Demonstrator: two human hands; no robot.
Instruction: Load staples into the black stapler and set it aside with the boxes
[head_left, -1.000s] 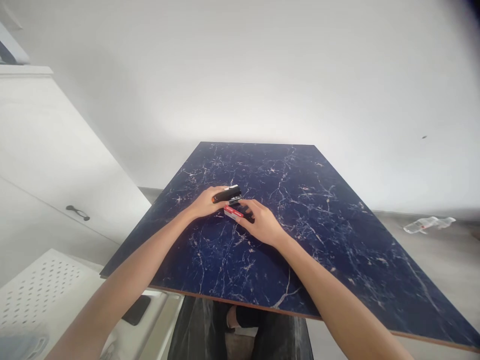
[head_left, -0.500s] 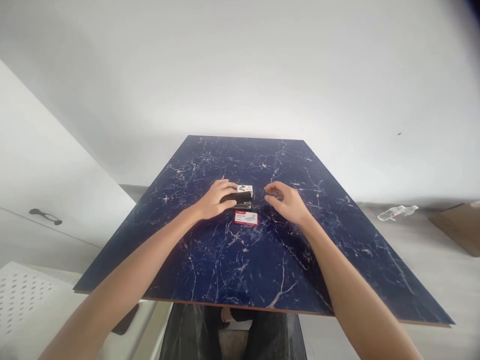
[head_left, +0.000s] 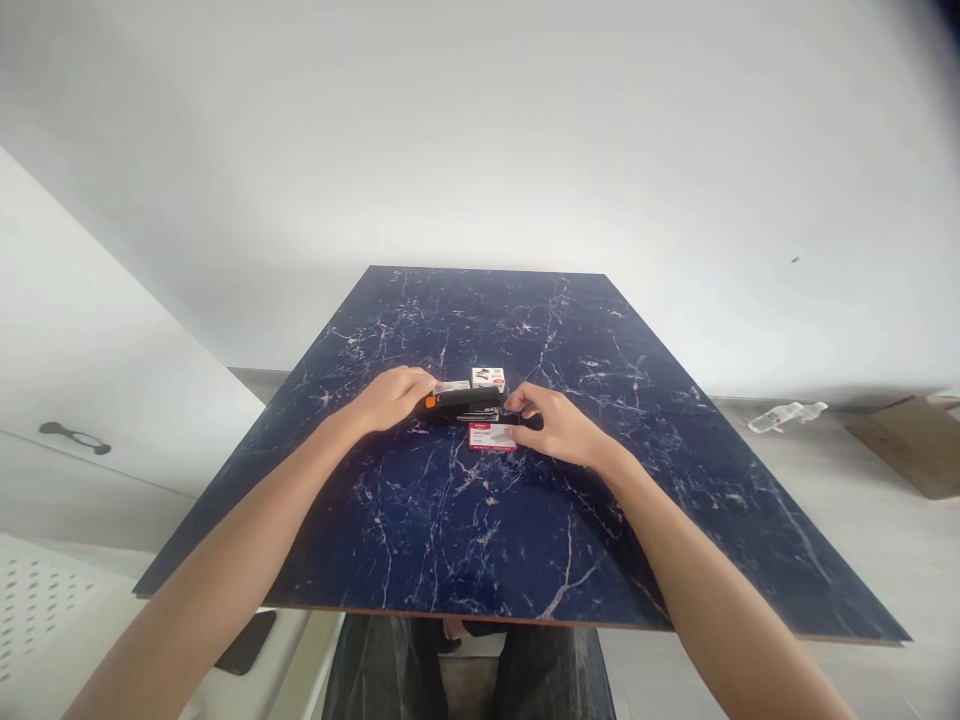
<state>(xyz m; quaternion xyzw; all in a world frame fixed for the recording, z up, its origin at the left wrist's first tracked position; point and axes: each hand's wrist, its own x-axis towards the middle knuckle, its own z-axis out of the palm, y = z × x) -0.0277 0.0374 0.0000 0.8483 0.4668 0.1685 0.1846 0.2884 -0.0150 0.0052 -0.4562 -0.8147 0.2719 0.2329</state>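
A black stapler [head_left: 457,402] with an orange patch at its left end lies across the table. My left hand [head_left: 397,395] is at that end, its fingers lying close together and the tips at a flat white item [head_left: 452,386] behind the stapler; some fingers are hidden. My right hand [head_left: 553,422] is at the stapler's front end, with thumb and forefinger apart on either side of it. A small white box with red print [head_left: 487,378] stands behind the stapler. In front lies a red and white staples box [head_left: 491,437], its right end partly covered by my right thumb.
The dark blue marbled tabletop [head_left: 480,540] has its near edge just before my legs. A clear plastic bottle [head_left: 784,417] and a cardboard box [head_left: 911,445] are on the floor to the right. A dark phone-like slab [head_left: 247,642] lies lower left, below the table.
My left hand has slid left off the top of the stapler, uncovering its orange end and the white item. My right hand has moved left, up to the stapler's front end. The view shifts slightly.
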